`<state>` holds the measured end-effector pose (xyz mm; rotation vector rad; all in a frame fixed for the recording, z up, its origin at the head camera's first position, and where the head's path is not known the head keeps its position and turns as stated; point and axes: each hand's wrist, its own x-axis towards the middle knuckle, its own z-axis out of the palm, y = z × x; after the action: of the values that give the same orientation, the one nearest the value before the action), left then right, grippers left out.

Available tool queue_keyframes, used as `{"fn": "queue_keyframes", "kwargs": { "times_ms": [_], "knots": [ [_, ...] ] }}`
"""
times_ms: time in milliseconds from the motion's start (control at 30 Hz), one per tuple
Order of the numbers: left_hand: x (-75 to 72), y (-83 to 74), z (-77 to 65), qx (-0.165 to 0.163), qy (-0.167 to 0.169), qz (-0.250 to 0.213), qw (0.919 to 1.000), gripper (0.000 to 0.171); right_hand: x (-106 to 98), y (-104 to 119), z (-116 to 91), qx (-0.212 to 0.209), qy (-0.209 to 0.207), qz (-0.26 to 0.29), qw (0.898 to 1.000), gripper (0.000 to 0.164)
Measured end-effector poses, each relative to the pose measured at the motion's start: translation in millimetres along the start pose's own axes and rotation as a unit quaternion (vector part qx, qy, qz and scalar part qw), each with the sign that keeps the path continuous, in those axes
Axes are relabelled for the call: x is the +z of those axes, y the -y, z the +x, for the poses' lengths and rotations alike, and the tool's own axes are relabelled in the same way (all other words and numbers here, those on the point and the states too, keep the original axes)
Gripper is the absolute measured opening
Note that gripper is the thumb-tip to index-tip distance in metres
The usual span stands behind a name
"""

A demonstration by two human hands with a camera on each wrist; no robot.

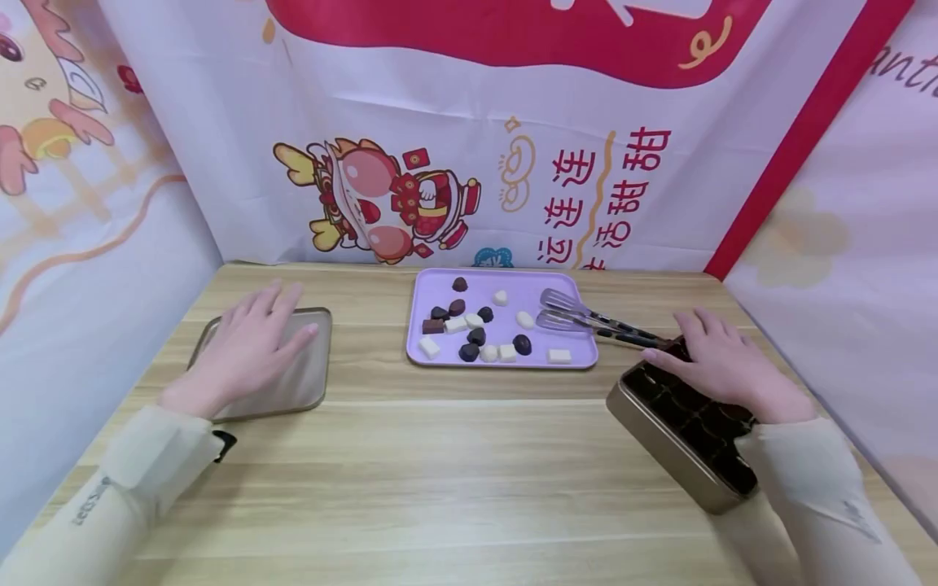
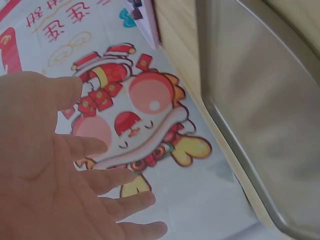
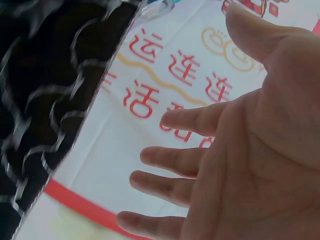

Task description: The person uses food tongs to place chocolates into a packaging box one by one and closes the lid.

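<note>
My left hand (image 1: 245,350), fingers spread, hovers over a shallow metal lid (image 1: 311,370) on the left of the table. In the left wrist view its palm (image 2: 35,160) faces the camera with nothing in it, and the lid (image 2: 265,115) lies off to the side. On the right, my right hand (image 1: 725,362) extends over a metal tin (image 1: 670,448) with a dark divided insert (image 1: 685,407). Its palm (image 3: 250,165) is bare in the right wrist view, the insert (image 3: 45,100) beside it. Part of the tin is hidden by the right hand and sleeve.
A lilac tray (image 1: 535,281) at the back middle holds several dark and white chocolates (image 1: 476,335). Two slotted metal tongs ends (image 1: 560,313) lie on its right side, their dark handles (image 1: 626,330) reaching towards the tin. Printed cloth (image 1: 440,98) hangs behind and at both sides.
</note>
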<state>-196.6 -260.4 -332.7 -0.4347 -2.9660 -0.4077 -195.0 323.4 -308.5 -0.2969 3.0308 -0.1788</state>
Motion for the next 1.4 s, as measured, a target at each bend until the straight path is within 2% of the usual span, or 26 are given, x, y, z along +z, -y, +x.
{"fn": "queue_keyframes", "kwargs": {
  "times_ms": [133, 333, 567, 633, 767, 833, 967, 1100, 1233, 1400],
  "knots": [
    [4.0, -13.1, 8.2, 0.014, -0.005, -0.010, 0.9998, 0.070, -4, -18, -6, 0.008, 0.007, 0.010, 1.000, 0.096],
    [10.7, -35.7, 19.5, 0.018, 0.004, -0.031, 0.9993, 0.073, -6, -45, -14, 0.030, 0.020, 0.027, 0.999, 0.093],
    [21.8, -56.9, 22.5, 0.025, 0.004, -0.048, 0.9985, 0.070, -1, -68, -16, 0.028, 0.038, 0.032, 0.998, 0.089],
    [28.8, -61.9, 25.1, 0.033, 0.014, -0.053, 0.9980, 0.068, 1, -72, -16, 0.028, 0.042, 0.030, 0.998, 0.088],
    [46.6, -70.5, 35.3, 0.055, 0.055, -0.058, 0.9953, 0.064, 5, -79, -15, 0.035, 0.056, 0.021, 0.998, 0.086],
    [54.7, -74.4, 42.0, 0.065, 0.074, -0.059, 0.9934, 0.061, 7, -81, -15, 0.031, 0.058, 0.019, 0.998, 0.081],
    [67.5, -79.5, 56.4, 0.091, 0.085, -0.049, 0.9910, 0.052, 8, -81, -13, 0.009, 0.058, 0.028, 0.998, 0.065],
    [74.8, -82.3, 66.5, 0.096, 0.094, -0.025, 0.9906, 0.035, 8, -75, -13, -0.016, 0.062, 0.020, 0.998, 0.057],
    [80.9, -82.1, 68.5, 0.098, 0.075, -0.006, 0.9923, 0.025, 10, -69, -13, -0.035, 0.066, 0.015, 0.997, 0.051],
    [85.3, -81.4, 67.6, 0.110, 0.044, 0.009, 0.9929, 0.022, 9, -58, -12, -0.057, 0.069, 0.003, 0.996, 0.041]
  ]
}}
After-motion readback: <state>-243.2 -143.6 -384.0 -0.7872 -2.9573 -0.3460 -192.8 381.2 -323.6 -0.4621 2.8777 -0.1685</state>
